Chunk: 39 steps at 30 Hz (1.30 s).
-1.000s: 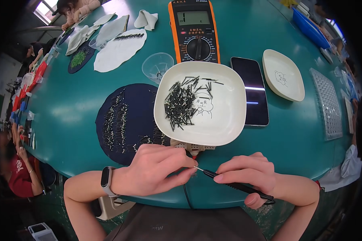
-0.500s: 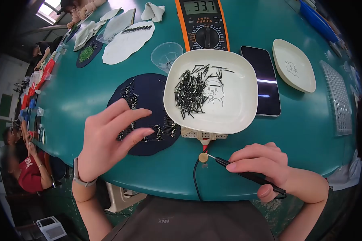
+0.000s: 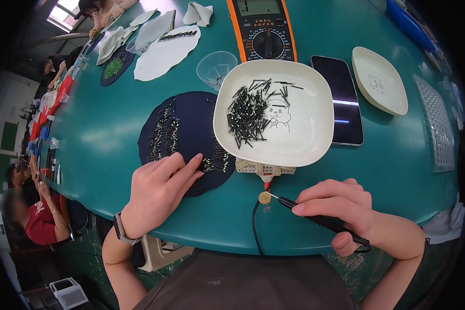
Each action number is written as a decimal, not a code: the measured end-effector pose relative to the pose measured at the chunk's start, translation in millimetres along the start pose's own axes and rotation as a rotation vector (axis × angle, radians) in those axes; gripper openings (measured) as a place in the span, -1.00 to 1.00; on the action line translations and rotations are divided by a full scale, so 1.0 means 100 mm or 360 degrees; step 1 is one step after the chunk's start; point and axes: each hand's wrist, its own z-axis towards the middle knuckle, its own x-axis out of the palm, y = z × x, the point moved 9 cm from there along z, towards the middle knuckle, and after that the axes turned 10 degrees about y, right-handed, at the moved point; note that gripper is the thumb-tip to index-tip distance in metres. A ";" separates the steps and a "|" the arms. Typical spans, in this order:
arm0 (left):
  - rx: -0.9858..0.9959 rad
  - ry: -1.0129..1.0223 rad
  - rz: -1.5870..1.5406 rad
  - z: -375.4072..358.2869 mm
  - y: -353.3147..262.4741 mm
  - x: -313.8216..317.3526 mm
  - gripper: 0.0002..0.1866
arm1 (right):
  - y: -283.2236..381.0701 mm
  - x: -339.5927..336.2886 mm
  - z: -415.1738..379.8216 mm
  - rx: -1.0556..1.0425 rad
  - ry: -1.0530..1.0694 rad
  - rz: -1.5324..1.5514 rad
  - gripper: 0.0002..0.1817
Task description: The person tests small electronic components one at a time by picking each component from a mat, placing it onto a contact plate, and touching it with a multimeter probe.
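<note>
My left hand (image 3: 163, 181) rests at the lower edge of the round dark blue mat (image 3: 194, 119), beside the small black components with silvery ends (image 3: 219, 159). Thumb and fingers draw together there; whatever lies between the tips is too small to make out. In my right hand (image 3: 338, 209) is a black test probe (image 3: 323, 225), its metal tip reaching a round brass-coloured disc (image 3: 264, 198). Loose black components (image 3: 247, 116) are heaped in the cream bowl (image 3: 307, 147). Beyond it, the orange multimeter (image 3: 267, 44) reads 1.
Behind the mat stands a clear plastic cup (image 3: 217, 67). A phone (image 3: 341, 124), a second cream dish (image 3: 380, 93) and a clear plastic tray (image 3: 433, 124) lie to the right. White cloths (image 3: 163, 57) sit at back left. Other people work along the table's left side.
My left hand has lowered onto the mat and its spread fingers have drawn together. The multimeter reading went from 33.7 to 1. My right hand holds the probe much as before.
</note>
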 end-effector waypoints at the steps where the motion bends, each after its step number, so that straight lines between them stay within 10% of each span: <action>1: -0.0002 -0.0016 0.0022 0.00 -0.01 0.00 -0.64 | 0.00 0.00 0.00 0.0001 0.0001 0.0004 -0.37; 39: 0.0084 0.0036 0.0203 -0.24 -0.27 -0.04 -0.59 | 0.01 0.01 0.01 0.0039 -0.0025 0.0015 -0.31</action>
